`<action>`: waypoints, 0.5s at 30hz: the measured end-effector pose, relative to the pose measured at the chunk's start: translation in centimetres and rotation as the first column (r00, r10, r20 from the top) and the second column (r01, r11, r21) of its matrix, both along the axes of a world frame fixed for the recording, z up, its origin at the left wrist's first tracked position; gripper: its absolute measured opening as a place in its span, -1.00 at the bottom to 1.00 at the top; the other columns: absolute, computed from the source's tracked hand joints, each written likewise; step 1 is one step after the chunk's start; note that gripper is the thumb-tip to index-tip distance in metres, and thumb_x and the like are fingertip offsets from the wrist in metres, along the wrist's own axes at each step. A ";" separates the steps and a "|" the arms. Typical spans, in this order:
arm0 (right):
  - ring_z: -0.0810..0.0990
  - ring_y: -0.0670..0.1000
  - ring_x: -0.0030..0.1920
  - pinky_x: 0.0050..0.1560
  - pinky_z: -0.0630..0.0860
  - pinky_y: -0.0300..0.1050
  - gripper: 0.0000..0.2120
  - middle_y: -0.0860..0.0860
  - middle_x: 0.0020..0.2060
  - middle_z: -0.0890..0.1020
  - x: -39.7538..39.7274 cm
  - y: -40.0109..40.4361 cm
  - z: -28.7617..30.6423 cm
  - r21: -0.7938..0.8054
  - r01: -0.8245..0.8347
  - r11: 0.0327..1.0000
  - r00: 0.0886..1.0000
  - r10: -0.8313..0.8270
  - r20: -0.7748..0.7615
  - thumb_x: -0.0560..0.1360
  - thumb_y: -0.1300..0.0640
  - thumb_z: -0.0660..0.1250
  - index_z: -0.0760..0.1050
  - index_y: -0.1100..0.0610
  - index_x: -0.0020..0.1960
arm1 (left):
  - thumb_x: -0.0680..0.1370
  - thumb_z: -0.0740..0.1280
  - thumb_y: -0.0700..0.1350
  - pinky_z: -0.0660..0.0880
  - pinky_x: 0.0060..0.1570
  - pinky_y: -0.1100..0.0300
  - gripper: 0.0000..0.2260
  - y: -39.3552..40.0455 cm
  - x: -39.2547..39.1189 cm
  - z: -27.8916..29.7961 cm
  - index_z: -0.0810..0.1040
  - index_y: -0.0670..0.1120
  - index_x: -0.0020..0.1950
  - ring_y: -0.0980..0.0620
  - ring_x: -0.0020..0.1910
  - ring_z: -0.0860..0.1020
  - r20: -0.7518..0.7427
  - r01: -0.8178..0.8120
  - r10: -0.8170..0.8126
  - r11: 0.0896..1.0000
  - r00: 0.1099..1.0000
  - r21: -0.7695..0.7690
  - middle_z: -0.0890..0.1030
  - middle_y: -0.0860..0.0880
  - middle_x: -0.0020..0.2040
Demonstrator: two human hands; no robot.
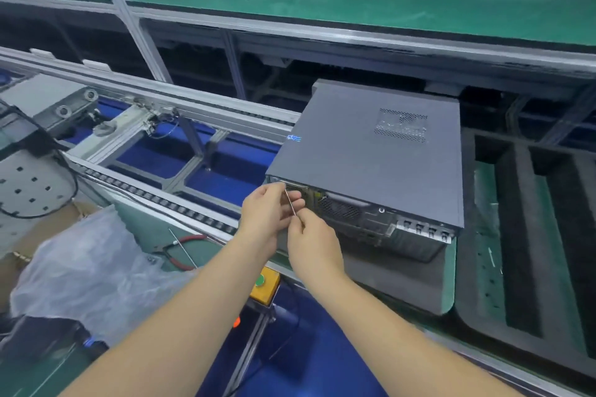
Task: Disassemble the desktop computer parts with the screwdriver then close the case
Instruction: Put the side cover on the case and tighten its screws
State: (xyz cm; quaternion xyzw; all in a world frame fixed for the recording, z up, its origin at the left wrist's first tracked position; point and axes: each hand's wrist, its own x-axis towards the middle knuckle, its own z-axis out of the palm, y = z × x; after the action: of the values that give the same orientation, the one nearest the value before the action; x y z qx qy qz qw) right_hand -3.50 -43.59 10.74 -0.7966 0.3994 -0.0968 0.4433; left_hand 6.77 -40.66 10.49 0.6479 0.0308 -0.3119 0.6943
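At the middle of the head view, a dark grey metal desktop computer case lies flat with its lid on, resting on a grey foam pad over the green worktop. Its rear panel faces the near side, showing a mesh vent, ports and a row of slot covers toward the right. A perforated vent patch sits on the top panel toward the far right, and a small blue mark is at the left edge.

Both bare hands meet at the near-left corner of the case. The left hand has its fingers curled up against the rear panel, its fingertips touching a thin silver screwdriver shaft near the tip. The right hand, just nearer and to the right, pinches the lower end of that shaft between thumb and fingers. The shaft slants up and left, its tip at the panel's upper-left corner; what it touches there is too small to tell.

To the left, red-handled pliers lie on the worktop beside a crumpled clear plastic bag. A yellow button box with a green button sits at the near edge, below the hands. On the right, a black foam tray with long slots stands beside the case. A roller conveyor rail runs along the left, and a green shelf spans the far side.
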 end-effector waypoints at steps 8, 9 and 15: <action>0.64 0.16 -0.02 -0.05 0.65 0.16 -0.73 0.01 -0.02 0.65 0.8 2.0 -2.7 0.143 0.138 0.980 0.990 -0.135 -0.027 0.70 0.05 0.04 0.51 0.02 0.15 | 0.58 0.41 -0.14 0.61 -0.26 0.20 -0.86 -0.5 -0.4 -3.7 0.65 -0.19 0.06 0.06 -0.22 0.71 -0.270 0.040 -0.062 0.995 0.961 -0.087 0.75 -0.09 -0.11; 0.65 0.17 -0.04 -0.07 0.66 0.19 -0.73 0.02 -0.03 0.64 1.1 2.3 -2.7 0.145 0.160 0.976 0.987 -0.158 -0.028 0.69 0.05 0.04 0.51 0.02 0.13 | 0.58 0.41 -0.14 0.62 -0.27 0.21 -0.85 -0.5 -0.3 -3.9 0.66 -0.20 0.08 0.06 -0.22 0.71 -0.284 0.056 -0.083 0.993 0.955 -0.104 0.75 -0.10 -0.10; 0.59 0.13 -0.10 -0.18 0.50 0.03 -0.76 0.00 -0.10 0.64 2.0 2.9 -2.5 0.061 0.299 0.952 0.954 -0.298 -0.014 0.68 0.07 0.06 0.48 0.03 0.00 | 0.64 0.36 -0.12 0.63 -0.11 0.20 -0.83 -1.0 0.5 -3.3 0.63 -0.18 0.14 0.05 -0.22 0.67 -0.336 0.172 -0.235 0.963 0.912 -0.207 0.72 -0.09 -0.08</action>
State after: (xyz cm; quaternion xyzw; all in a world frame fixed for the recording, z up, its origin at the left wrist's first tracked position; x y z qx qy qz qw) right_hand -1.45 -40.68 8.25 -0.7132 0.5191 -0.1483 0.4471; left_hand 7.28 -41.71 7.16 0.5174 0.0614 -0.4966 0.6942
